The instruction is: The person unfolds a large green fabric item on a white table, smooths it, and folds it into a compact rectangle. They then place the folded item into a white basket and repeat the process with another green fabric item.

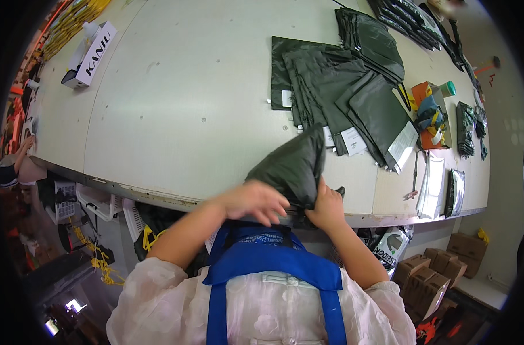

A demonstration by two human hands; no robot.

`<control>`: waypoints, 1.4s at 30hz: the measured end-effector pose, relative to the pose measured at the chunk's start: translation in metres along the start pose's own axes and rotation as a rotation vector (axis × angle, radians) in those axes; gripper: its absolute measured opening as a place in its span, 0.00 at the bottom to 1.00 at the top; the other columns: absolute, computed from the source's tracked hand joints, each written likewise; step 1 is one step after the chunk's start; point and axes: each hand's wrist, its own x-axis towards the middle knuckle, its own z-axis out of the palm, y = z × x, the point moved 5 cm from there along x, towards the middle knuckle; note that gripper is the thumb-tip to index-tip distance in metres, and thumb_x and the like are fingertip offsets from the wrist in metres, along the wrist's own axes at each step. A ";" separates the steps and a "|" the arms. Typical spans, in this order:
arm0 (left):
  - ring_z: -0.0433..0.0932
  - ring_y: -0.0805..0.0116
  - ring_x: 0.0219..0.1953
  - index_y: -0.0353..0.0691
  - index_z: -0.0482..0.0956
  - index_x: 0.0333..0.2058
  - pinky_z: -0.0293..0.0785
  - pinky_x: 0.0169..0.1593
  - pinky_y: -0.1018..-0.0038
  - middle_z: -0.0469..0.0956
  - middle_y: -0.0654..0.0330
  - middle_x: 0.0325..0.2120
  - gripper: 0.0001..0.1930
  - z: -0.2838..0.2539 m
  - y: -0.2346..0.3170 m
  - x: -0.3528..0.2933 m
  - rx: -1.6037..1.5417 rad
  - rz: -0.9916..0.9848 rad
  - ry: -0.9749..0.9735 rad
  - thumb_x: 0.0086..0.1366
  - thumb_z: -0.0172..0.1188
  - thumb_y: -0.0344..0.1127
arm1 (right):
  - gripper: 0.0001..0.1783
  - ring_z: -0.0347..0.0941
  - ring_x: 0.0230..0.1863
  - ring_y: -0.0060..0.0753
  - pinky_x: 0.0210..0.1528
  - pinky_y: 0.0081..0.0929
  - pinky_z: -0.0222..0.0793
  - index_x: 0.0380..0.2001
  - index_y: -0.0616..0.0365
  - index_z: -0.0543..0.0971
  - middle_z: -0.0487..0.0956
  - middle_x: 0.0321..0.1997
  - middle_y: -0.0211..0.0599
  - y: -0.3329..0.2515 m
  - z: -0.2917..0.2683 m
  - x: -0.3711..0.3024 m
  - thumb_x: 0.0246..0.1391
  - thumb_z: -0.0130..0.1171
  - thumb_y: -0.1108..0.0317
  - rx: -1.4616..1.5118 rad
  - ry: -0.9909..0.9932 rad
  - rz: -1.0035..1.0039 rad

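Note:
At the near edge of the table, my right hand [329,206] is closed on the side of a dark green fabric bag [291,167], which is tilted up and bulges in the middle. My left hand [253,202] is at the bag's near left side, smeared by motion, with its fingers stretched out and apart. Whether it touches the fabric I cannot tell. Just beyond, several flat dark green fabric pieces [325,86] lie fanned out in overlapping layers, with white tags [353,141] along their near edges. A further dark green pile [370,43] is behind them.
On the right stand an orange box [429,138] of odds and ends, a green-lidded jar [448,88] and plastic-wrapped packs [466,129]. A white box [92,57] sits far left. Below are white baskets [104,202] and cartons [426,282]. Another person's arm [25,149] shows at the left edge.

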 end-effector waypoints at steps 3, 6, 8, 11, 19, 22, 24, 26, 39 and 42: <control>0.76 0.71 0.38 0.32 0.73 0.42 0.75 0.40 0.72 0.77 0.55 0.35 0.15 -0.107 0.068 0.034 -0.279 0.555 0.591 0.64 0.56 0.39 | 0.55 0.71 0.47 0.55 0.51 0.43 0.64 0.61 0.70 0.54 0.75 0.43 0.53 0.007 -0.001 0.001 0.29 0.69 0.62 0.045 -0.014 0.014; 0.74 0.67 0.40 0.28 0.70 0.44 0.73 0.38 0.66 0.75 0.51 0.37 0.21 -0.183 0.089 0.109 -0.201 0.452 0.976 0.60 0.61 0.40 | 0.54 0.71 0.47 0.55 0.51 0.43 0.64 0.60 0.69 0.56 0.75 0.43 0.53 0.006 -0.004 0.008 0.27 0.69 0.62 0.082 -0.024 0.003; 0.74 0.63 0.36 0.28 0.71 0.41 0.72 0.36 0.63 0.75 0.49 0.36 0.21 -0.199 0.103 0.145 -0.216 0.328 1.131 0.58 0.63 0.40 | 0.53 0.71 0.46 0.55 0.51 0.42 0.65 0.59 0.69 0.57 0.75 0.43 0.54 0.006 -0.006 0.006 0.27 0.69 0.62 0.085 0.000 0.007; 0.74 0.61 0.31 0.30 0.73 0.35 0.70 0.33 0.60 0.76 0.51 0.30 0.16 -0.233 0.104 0.175 0.012 0.265 1.238 0.56 0.64 0.39 | 0.54 0.72 0.45 0.52 0.51 0.42 0.64 0.61 0.68 0.57 0.76 0.42 0.50 0.006 -0.005 0.009 0.29 0.70 0.59 0.073 0.008 -0.016; 0.67 0.72 0.17 0.38 0.66 0.25 0.65 0.17 0.74 0.68 0.61 0.20 0.13 -0.187 0.017 0.022 -0.128 0.460 1.238 0.62 0.59 0.36 | 0.54 0.72 0.44 0.58 0.48 0.45 0.67 0.59 0.70 0.57 0.75 0.40 0.57 0.025 -0.008 0.007 0.26 0.71 0.63 0.187 0.001 -0.001; 0.70 0.73 0.19 0.37 0.69 0.29 0.66 0.17 0.75 0.71 0.61 0.24 0.08 -0.165 -0.077 -0.042 -0.068 0.196 1.201 0.63 0.57 0.34 | 0.53 0.73 0.41 0.58 0.46 0.44 0.68 0.59 0.66 0.58 0.76 0.38 0.56 0.022 -0.013 0.010 0.26 0.69 0.63 0.207 -0.053 -0.003; 0.74 0.66 0.34 0.34 0.69 0.42 0.73 0.31 0.70 0.72 0.54 0.34 0.18 -0.158 -0.106 -0.088 0.312 0.135 1.400 0.58 0.63 0.36 | 0.51 0.73 0.40 0.57 0.45 0.43 0.69 0.59 0.65 0.60 0.76 0.37 0.55 0.015 -0.025 0.009 0.26 0.68 0.64 0.199 -0.051 -0.056; 0.71 0.61 0.45 0.32 0.64 0.51 0.72 0.44 0.66 0.69 0.48 0.43 0.29 -0.151 -0.111 -0.105 0.629 0.314 1.565 0.55 0.67 0.39 | 0.51 0.73 0.40 0.56 0.45 0.42 0.69 0.58 0.65 0.60 0.76 0.37 0.53 -0.001 -0.038 0.004 0.25 0.68 0.65 0.162 -0.092 -0.197; 0.73 0.67 0.48 0.33 0.69 0.55 0.66 0.55 0.73 0.76 0.56 0.46 0.29 -0.044 -0.075 -0.076 0.135 0.582 0.574 0.52 0.63 0.25 | 0.51 0.76 0.36 0.57 0.39 0.47 0.71 0.61 0.58 0.59 0.78 0.34 0.55 -0.078 -0.053 -0.016 0.28 0.68 0.62 0.137 -0.373 -0.342; 0.73 0.67 0.50 0.33 0.70 0.53 0.65 0.56 0.74 0.76 0.58 0.46 0.26 -0.056 -0.125 -0.057 -0.166 0.558 0.658 0.53 0.61 0.23 | 0.46 0.76 0.37 0.56 0.41 0.45 0.71 0.61 0.49 0.62 0.78 0.34 0.54 -0.083 -0.045 -0.011 0.32 0.65 0.64 0.147 -0.406 -0.472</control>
